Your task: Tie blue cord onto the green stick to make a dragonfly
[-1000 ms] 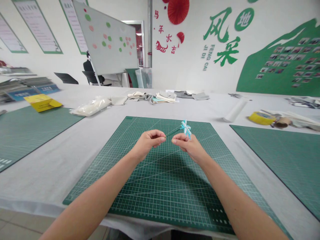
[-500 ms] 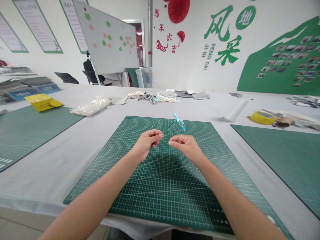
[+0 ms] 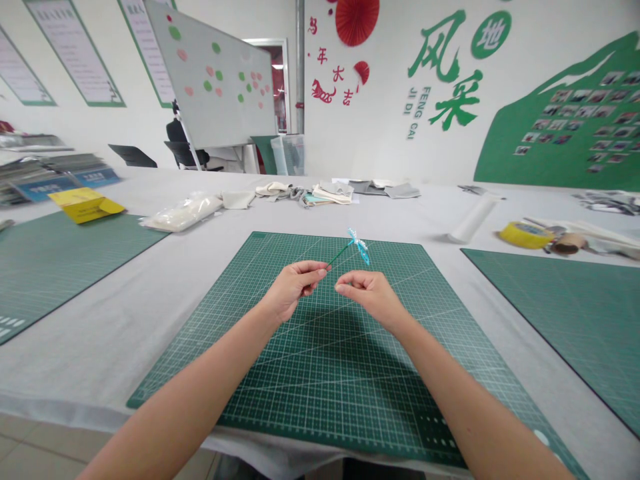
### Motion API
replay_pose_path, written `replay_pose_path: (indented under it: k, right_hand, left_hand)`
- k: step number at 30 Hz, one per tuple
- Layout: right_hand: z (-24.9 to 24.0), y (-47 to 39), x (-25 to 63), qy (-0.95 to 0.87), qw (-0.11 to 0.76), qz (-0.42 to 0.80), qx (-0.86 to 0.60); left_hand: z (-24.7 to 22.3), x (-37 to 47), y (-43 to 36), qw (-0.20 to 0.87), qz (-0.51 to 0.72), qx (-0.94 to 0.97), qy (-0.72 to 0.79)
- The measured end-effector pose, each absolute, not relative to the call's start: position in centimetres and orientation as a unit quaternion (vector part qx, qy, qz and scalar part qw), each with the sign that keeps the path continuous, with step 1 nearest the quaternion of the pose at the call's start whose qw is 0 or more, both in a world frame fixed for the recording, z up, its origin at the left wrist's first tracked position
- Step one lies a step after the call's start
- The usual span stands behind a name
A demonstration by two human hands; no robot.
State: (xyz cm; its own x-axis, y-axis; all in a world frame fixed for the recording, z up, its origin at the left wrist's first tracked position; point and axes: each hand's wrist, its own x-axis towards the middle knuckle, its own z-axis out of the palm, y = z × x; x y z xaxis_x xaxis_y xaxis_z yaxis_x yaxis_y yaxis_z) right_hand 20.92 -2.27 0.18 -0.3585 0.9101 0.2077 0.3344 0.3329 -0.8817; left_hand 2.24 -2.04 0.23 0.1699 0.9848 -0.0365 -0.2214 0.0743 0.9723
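Between the thumb and fingers of my left hand (image 3: 299,285) is the green stem of a blue and white artificial flower (image 3: 359,247). Its stem slants up to the right, and the bloom tilts over beyond my right hand. My right hand (image 3: 371,293) is pinched closed just right of the left one, apart from the stem; whether a thin thing sits between its fingertips I cannot make out. Both hands hover over a green gridded cutting mat (image 3: 300,400), where their shadow falls.
More cutting mats lie left (image 3: 65,267) and right (image 3: 565,307). Around them on the white-covered table (image 3: 165,287) are a yellow paper box (image 3: 86,203), a plastic bag (image 3: 183,212), fabric pieces (image 3: 333,193), a white roll (image 3: 473,219) and yellow tape (image 3: 525,235).
The flower has turned slightly, its bloom now seen more from the side. My left hand has shifted very slightly; my right fingertips have edged a little to the left.
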Motion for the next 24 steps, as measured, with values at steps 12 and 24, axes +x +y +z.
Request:
replay_pose_path:
  k: [12,24]
  right_hand:
    - [0.19,-2.32,20.86,-0.732,0.364,0.380,-0.434]
    - [0.11,-2.32,20.81,-0.742,0.355,0.365,-0.436]
  left_hand:
    - [0.24,2.27,-2.04,0.611,0.497,0.462,0.407]
    - [0.14,2.26,-2.01,0.582,0.497,0.485,0.424]
